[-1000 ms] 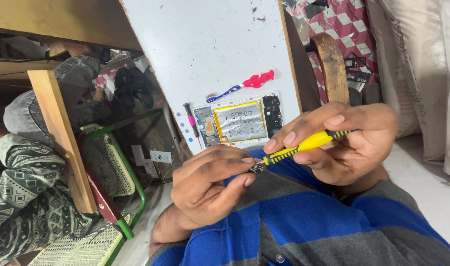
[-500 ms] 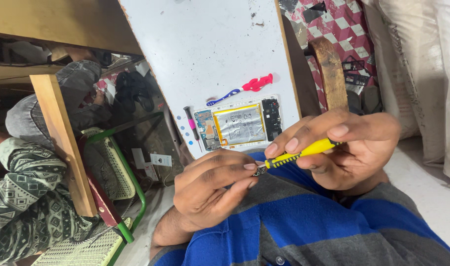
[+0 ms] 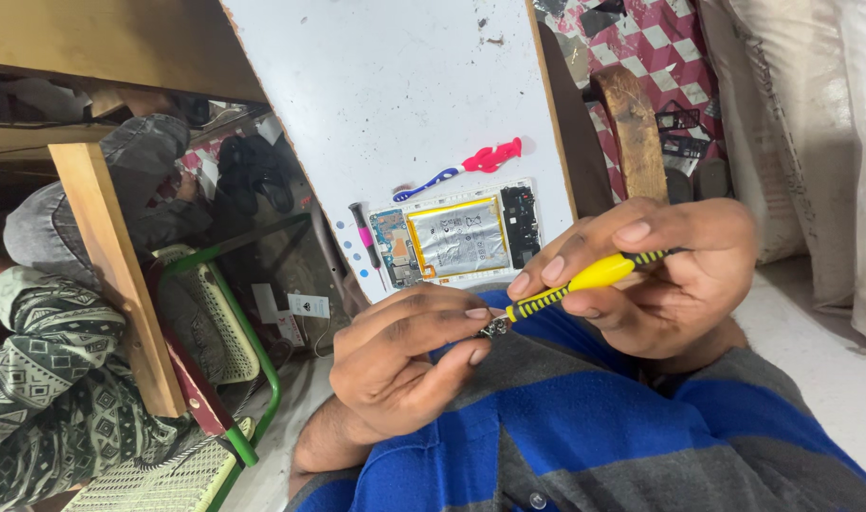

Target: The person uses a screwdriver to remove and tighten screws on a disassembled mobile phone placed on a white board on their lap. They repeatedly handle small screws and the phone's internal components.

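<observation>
Looking down from the head cam, I've got a white flat board surface (image 3: pixel 395 85) out in front of me. Near its edge closest to me lies an opened phone with its back off, silver battery framed in yellow (image 3: pixel 456 237). Just past it, toward the middle of the surface, sits a red and blue toothbrush (image 3: pixel 466 166), and beside the phone's left end is a small screwdriver with a pink handle (image 3: pixel 364 232). Nothing lies between my hands and the phone. Off the surface's left edge there's a wooden leg (image 3: pixel 110 275) and a green metal-frame stool (image 3: pixel 234 332).

Now the tool: a slim screwdriver with a yellow handle and black ribbed grip (image 3: pixel 584 280), held up above my blue and grey striped shirt (image 3: pixel 584 427), off the surface entirely. My right hand (image 3: pixel 665 275) has its fingers wrapped shut around the handle. My left hand (image 3: pixel 404 365) pinches the metal tip end between thumb and fingers; whatever sits at the tip is too small to make out.
</observation>
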